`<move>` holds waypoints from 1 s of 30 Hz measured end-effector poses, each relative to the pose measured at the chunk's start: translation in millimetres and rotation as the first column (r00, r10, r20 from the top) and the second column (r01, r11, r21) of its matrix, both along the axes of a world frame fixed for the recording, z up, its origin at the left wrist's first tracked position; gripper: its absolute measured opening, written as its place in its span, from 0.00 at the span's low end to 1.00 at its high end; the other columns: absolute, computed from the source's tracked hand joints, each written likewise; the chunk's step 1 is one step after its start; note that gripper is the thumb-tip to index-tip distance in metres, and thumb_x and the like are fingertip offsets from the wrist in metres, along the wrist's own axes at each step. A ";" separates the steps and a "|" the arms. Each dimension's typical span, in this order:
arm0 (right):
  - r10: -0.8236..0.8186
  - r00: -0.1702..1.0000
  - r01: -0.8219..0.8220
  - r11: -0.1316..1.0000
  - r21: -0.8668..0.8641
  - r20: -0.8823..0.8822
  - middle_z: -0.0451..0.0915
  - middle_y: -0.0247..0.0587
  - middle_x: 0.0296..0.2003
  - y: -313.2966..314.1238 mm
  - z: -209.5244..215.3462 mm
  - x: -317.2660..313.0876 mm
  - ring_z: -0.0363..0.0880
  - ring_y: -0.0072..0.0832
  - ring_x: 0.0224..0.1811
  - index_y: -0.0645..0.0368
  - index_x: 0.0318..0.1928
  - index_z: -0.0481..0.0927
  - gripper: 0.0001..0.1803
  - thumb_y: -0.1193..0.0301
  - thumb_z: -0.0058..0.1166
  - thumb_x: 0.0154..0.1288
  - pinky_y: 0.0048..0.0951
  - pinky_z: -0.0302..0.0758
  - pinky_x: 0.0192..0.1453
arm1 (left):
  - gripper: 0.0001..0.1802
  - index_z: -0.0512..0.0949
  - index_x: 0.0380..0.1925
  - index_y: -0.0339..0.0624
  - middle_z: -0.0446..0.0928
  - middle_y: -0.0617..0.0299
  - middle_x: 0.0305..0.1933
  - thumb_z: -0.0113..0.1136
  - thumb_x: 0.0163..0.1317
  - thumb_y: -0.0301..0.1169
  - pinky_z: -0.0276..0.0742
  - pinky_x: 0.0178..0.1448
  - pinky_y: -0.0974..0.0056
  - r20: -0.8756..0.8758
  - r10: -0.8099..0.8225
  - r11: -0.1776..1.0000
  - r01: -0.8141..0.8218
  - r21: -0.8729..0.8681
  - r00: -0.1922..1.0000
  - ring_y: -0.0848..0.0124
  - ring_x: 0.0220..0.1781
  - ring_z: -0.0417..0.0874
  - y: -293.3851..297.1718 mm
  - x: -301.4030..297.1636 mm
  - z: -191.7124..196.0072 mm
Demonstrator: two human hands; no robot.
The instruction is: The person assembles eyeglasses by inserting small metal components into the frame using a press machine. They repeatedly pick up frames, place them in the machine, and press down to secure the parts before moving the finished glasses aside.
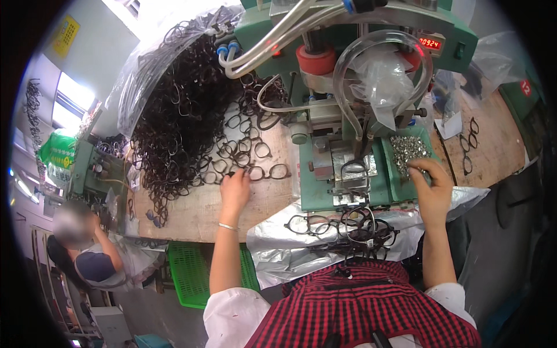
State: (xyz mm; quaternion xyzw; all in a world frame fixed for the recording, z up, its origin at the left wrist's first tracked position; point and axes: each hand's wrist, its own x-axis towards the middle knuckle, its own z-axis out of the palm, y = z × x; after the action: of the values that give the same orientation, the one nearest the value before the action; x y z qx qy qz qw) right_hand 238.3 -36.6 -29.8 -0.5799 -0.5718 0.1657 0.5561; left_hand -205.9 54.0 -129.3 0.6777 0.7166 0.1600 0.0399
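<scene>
Left hand (235,188) pinches a dark spectacle frame (268,172) at the pile's edge, mid-workbench (197,211). Right hand (432,188), fingers curled, picks in the green tray (387,174) of small metal hinges (408,149) beside the machine (348,87). Advisable: lift one frame cleanly, untangled.

The person wears a red-and-black checked apron or top (371,301), its fabric crossed by fine dark lines and showing a dark zip or seam near the upper chest. Beneath it sits a white short-sleeved shirt (229,316), the sleeves ending above the elbows on both sides, the right one (449,296) flecked with small dark specks. A thin silver bangle (228,226) circles the left wrist. Both forearms are bare below the sleeves, and no gloves cover either hand.
</scene>
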 end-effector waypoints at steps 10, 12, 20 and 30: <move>0.211 0.897 -0.199 0.977 0.071 -0.388 0.82 0.35 0.38 47.7 5.8 -65.8 0.81 0.22 0.42 0.64 0.49 0.77 0.19 0.79 0.64 0.56 0.25 0.75 0.51 | 0.14 0.69 0.45 0.42 0.77 0.61 0.30 0.44 0.78 0.42 0.69 0.34 0.72 0.976 0.089 0.964 -0.265 -0.034 0.198 0.75 0.30 0.76 -54.1 97.2 24.9; 0.186 0.881 -0.167 0.983 0.082 -0.435 0.81 0.35 0.38 41.3 1.8 -69.7 0.80 0.22 0.41 0.64 0.51 0.76 0.21 0.79 0.64 0.56 0.24 0.74 0.51 | 0.15 0.71 0.47 0.41 0.78 0.59 0.34 0.47 0.77 0.42 0.72 0.36 0.70 0.984 -0.144 0.965 -0.205 0.163 0.104 0.73 0.33 0.77 -54.2 112.3 37.9; 0.270 0.645 -0.325 0.944 0.063 -0.715 0.82 0.34 0.38 39.3 17.3 -81.3 0.79 0.20 0.44 0.64 0.57 0.74 0.26 0.79 0.64 0.57 0.23 0.73 0.52 | 0.13 0.72 0.53 0.32 0.78 0.45 0.52 0.50 0.75 0.29 0.84 0.45 0.57 0.532 -0.807 0.581 0.182 0.793 0.257 0.60 0.48 0.82 -30.3 170.6 175.4; -0.075 0.994 0.078 0.996 -0.033 0.082 0.81 0.51 0.53 17.3 -20.3 -20.5 0.78 0.41 0.57 0.65 0.56 0.79 0.20 0.72 0.60 0.65 0.37 0.71 0.64 | 0.19 0.83 0.47 0.45 0.82 0.60 0.51 0.61 0.52 0.33 0.76 0.58 0.50 0.023 -0.952 0.248 0.727 0.641 0.304 0.62 0.35 0.74 -53.8 183.1 136.3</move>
State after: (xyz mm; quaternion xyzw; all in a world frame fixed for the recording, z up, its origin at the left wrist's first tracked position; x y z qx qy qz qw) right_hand 217.8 -19.4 -50.2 -0.6177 -0.5679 0.1311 0.5280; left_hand -22.8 0.2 7.0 0.8882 0.1206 0.4348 0.0868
